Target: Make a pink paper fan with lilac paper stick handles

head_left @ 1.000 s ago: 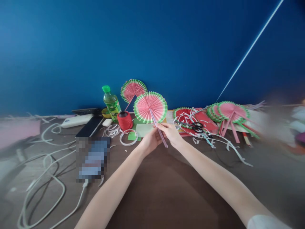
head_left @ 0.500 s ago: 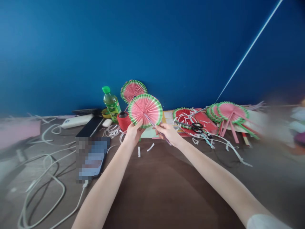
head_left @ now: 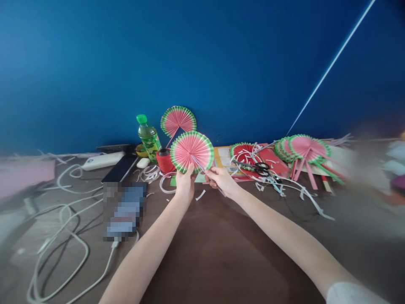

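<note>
I hold a round pleated paper fan (head_left: pixel 191 150), pink with a green and white rim like a watermelon slice, upright above the brown table (head_left: pixel 221 253). My left hand (head_left: pixel 184 184) pinches its lower edge from below. My right hand (head_left: pixel 221 180) grips the fan's thin pink stick handle (head_left: pixel 202 169), which slants down to the right from the fan's centre. Both hands are closed on the fan.
Behind stand a second fan (head_left: pixel 177 119), a green bottle (head_left: pixel 148 136) and a red thread spool (head_left: pixel 165 160). Black scissors (head_left: pixel 257 167) lie among white paper strips; a stack of finished fans (head_left: pixel 302 150) lies right. A phone (head_left: pixel 122 210), cables (head_left: pixel 60 236) and power bank (head_left: pixel 101 160) lie left.
My left hand left the stick and took the fan's lower rim. The fan shifted left and slightly lower. Small white paper scraps now lie on the table below it.
</note>
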Available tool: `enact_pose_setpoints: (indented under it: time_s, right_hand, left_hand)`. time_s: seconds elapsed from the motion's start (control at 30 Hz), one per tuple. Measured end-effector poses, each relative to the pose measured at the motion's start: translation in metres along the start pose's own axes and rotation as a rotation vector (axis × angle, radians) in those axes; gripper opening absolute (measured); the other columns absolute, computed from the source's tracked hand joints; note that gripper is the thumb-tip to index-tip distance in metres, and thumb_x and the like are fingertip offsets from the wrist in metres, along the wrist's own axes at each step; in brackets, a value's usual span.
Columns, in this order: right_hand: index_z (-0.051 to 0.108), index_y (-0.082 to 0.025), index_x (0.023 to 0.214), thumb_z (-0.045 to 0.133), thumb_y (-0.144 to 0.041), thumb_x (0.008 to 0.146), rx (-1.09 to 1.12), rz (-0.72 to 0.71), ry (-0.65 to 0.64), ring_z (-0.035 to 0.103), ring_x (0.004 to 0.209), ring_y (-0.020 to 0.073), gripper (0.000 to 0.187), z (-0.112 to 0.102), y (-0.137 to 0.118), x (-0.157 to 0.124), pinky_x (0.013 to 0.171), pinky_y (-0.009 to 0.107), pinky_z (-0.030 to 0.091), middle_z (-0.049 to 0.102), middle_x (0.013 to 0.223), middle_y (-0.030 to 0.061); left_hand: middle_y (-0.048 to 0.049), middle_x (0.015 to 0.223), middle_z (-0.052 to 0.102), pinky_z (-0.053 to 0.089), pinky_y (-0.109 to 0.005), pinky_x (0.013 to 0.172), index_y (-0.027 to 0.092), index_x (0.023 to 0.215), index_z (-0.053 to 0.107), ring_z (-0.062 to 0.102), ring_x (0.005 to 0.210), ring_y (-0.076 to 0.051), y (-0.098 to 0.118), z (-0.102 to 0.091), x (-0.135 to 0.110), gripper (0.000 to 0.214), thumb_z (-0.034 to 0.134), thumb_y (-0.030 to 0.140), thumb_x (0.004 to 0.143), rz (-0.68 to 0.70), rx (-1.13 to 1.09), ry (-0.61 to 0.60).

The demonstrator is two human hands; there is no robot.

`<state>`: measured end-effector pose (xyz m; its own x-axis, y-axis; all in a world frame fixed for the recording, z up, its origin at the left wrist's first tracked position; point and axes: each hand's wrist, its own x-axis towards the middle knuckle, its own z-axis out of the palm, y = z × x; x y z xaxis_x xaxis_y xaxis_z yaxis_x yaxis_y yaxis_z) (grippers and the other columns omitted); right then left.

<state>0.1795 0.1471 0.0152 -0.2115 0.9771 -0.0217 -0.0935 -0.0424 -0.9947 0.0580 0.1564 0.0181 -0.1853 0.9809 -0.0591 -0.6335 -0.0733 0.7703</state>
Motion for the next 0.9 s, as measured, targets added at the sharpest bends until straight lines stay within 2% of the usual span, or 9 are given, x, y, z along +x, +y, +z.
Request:
enact_pose_setpoints:
  time_s: [0.13,0.3,0.37,0.47,0.53,0.6,0.73,0.9]
  right_hand:
    - [0.051,-0.017,0.056,0.061,-0.047,0.071,-0.091,-0.029,-0.002,0.034,0.036,0.0048,0.036,-0.006,0.000,0.002,0.038,0.021,0.022,0.045,0.045,-0.0043]
    - [0.049,-0.017,0.054,0.058,-0.048,0.075,-0.180,-0.056,0.005,0.031,0.034,0.0041,0.039,-0.024,-0.013,0.005,0.037,0.020,0.021,0.039,0.041,-0.0065]
    - [0.047,-0.018,0.057,0.059,-0.049,0.074,-0.190,-0.064,0.010,0.030,0.034,0.0040,0.038,-0.031,-0.019,0.006,0.036,0.020,0.021,0.038,0.041,-0.0077]
    - [0.046,-0.017,0.062,0.067,-0.042,0.068,-0.243,-0.128,0.026,0.034,0.039,0.0036,0.033,-0.047,-0.025,0.010,0.039,0.019,0.023,0.043,0.050,-0.0074]
    - [0.048,-0.017,0.064,0.066,-0.040,0.069,-0.314,-0.156,0.048,0.038,0.040,0.0045,0.030,-0.060,-0.027,0.014,0.040,0.020,0.026,0.047,0.053,-0.0061]
    - [0.051,-0.016,0.066,0.062,-0.039,0.071,-0.392,-0.189,0.109,0.043,0.040,0.0062,0.025,-0.073,-0.027,0.018,0.042,0.021,0.031,0.053,0.056,-0.0036]
    - [0.055,-0.016,0.069,0.060,-0.036,0.073,-0.418,-0.230,0.233,0.048,0.043,0.0091,0.021,-0.091,-0.022,0.024,0.045,0.022,0.034,0.055,0.056,-0.0025]
    - [0.052,-0.018,0.071,0.054,-0.039,0.076,-0.353,-0.250,0.349,0.051,0.045,0.0100,0.022,-0.090,-0.013,0.037,0.043,0.022,0.034,0.057,0.061,-0.0008]
  left_hand:
    - [0.0010,0.084,0.064,0.048,-0.025,0.077,0.020,0.085,0.051,0.062,0.076,-0.010,-0.005,-0.002,0.002,0.025,0.068,0.016,0.068,0.002,0.037,0.008]
    - [0.0018,0.083,0.057,0.047,-0.030,0.080,0.023,0.091,0.041,0.064,0.079,-0.012,-0.022,-0.007,0.000,0.030,0.064,0.023,0.073,0.059,0.220,-0.018]
    - [0.0007,0.086,0.057,0.045,-0.028,0.080,0.022,0.094,0.042,0.062,0.080,-0.012,-0.029,-0.010,-0.004,0.027,0.061,0.020,0.075,0.096,0.314,-0.055]
    - [0.0002,0.084,0.058,0.040,-0.026,0.081,0.021,0.094,0.049,0.057,0.081,-0.012,-0.034,-0.013,-0.011,0.025,0.058,0.011,0.073,0.170,0.480,-0.138]
    - [-0.0004,0.084,0.059,0.038,-0.026,0.083,0.021,0.093,0.052,0.056,0.083,-0.013,-0.035,-0.014,-0.013,0.025,0.056,0.007,0.073,0.216,0.578,-0.199]
    - [-0.0015,0.086,0.059,0.036,-0.028,0.085,0.022,0.093,0.054,0.055,0.087,-0.015,-0.034,-0.015,-0.015,0.025,0.053,0.006,0.073,0.256,0.663,-0.251]
    - [-0.0044,0.091,0.059,0.035,-0.031,0.087,0.023,0.091,0.056,0.053,0.094,-0.020,-0.033,-0.015,-0.018,0.025,0.050,0.006,0.074,0.330,0.815,-0.337]
    - [-0.0063,0.092,0.059,0.036,-0.035,0.087,0.023,0.087,0.057,0.052,0.093,-0.022,-0.033,-0.014,-0.021,0.024,0.045,0.006,0.075,0.419,0.954,-0.412]
